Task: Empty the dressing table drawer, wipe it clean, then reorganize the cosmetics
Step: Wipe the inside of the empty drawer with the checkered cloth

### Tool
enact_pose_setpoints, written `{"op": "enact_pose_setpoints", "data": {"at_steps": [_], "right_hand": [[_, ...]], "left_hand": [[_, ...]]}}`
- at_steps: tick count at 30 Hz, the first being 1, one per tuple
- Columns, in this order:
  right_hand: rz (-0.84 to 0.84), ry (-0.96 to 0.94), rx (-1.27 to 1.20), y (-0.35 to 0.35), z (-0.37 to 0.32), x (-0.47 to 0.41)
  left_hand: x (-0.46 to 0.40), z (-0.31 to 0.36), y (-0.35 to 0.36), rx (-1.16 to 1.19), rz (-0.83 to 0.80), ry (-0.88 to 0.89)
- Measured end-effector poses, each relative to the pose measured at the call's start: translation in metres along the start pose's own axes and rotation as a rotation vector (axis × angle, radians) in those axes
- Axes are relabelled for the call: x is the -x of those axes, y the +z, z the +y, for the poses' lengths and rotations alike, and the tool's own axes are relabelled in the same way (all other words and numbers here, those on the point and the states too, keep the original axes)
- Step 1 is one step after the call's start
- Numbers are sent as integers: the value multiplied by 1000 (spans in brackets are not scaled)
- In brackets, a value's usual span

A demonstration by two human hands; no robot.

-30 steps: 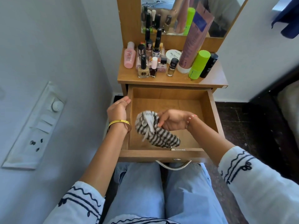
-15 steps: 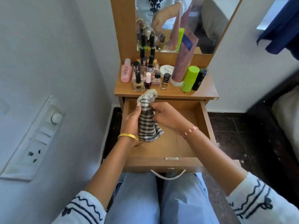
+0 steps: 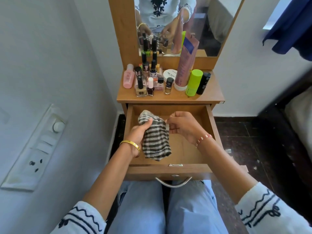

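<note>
The wooden drawer (image 3: 209, 125) is pulled out over my lap, and only a black-and-white striped cloth (image 3: 156, 142) hangs in it. My left hand (image 3: 139, 132) grips the cloth's upper left part. My right hand (image 3: 183, 126) pinches its right edge. The cloth is held above the drawer floor, its lower end drooping toward the front. The cosmetics stand on the dressing table top (image 3: 209, 97): several nail polish bottles (image 3: 148, 81), a pink bottle (image 3: 128, 79), a white jar (image 3: 170, 74), a tall pink tube (image 3: 185, 65), a green stick (image 3: 194, 82) and a black tube (image 3: 204, 83).
A mirror (image 3: 202, 22) rises behind the cosmetics. A white wall with a switch panel (image 3: 36, 147) runs close on the left. Dark floor (image 3: 253, 141) and a bed edge (image 3: 298, 115) lie to the right. The drawer's metal handle (image 3: 173, 182) sits just above my knees.
One second ago my left hand rested on the drawer's left wall while my right hand held the cloth on the drawer floor. Both hands now hold the cloth lifted; the view has tilted up.
</note>
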State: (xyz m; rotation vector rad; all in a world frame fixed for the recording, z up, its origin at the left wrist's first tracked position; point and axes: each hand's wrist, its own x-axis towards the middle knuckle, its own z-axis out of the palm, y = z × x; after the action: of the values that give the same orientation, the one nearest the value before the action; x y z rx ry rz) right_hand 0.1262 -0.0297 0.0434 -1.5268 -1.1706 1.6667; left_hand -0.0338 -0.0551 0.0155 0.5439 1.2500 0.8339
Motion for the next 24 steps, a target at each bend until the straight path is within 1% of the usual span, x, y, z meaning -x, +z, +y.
{"op": "enact_pose_setpoints", "data": {"at_steps": [2,3,5,7,9,10,12,14,16,18,19,20,23,24], "right_hand": [[15,-18,67,0,-1,2],[30,-27,127,0,-1,1],[53,-6,222,-2,-4,1],[-27,116,207,-5,-5,1],[-177,244,89,-6,-3,5],[-224,261,20,-6,-1,7],[-222,206,-86,-6,4,8],[-145,137,-147,-6,6,8],[-98,115,-143,-6,5,10],[-73,103,-123,-6,6,10],[-58,100,-85,-4,5,10],[-22,83,16,-3,4,10],[189,-28,536,-3,2,5],[259,-85,637,-4,1,5]], "left_hand": [[-1,-2,-5,-52,14,-14],[-1,-3,-7,-83,-5,-9],[2,0,-9,-135,-92,14],[7,4,-8,-91,-209,22],[10,7,-5,-1,-301,25],[11,8,-4,21,-322,22],[10,11,-2,-3,-311,3],[10,15,0,-68,-224,-39],[9,17,-3,-131,-162,-61],[8,18,-5,-148,-144,-49],[7,17,-8,-121,-142,-29],[5,15,-8,-81,-142,2],[5,12,-6,-31,-133,105],[5,12,-5,-28,-135,122]]}}
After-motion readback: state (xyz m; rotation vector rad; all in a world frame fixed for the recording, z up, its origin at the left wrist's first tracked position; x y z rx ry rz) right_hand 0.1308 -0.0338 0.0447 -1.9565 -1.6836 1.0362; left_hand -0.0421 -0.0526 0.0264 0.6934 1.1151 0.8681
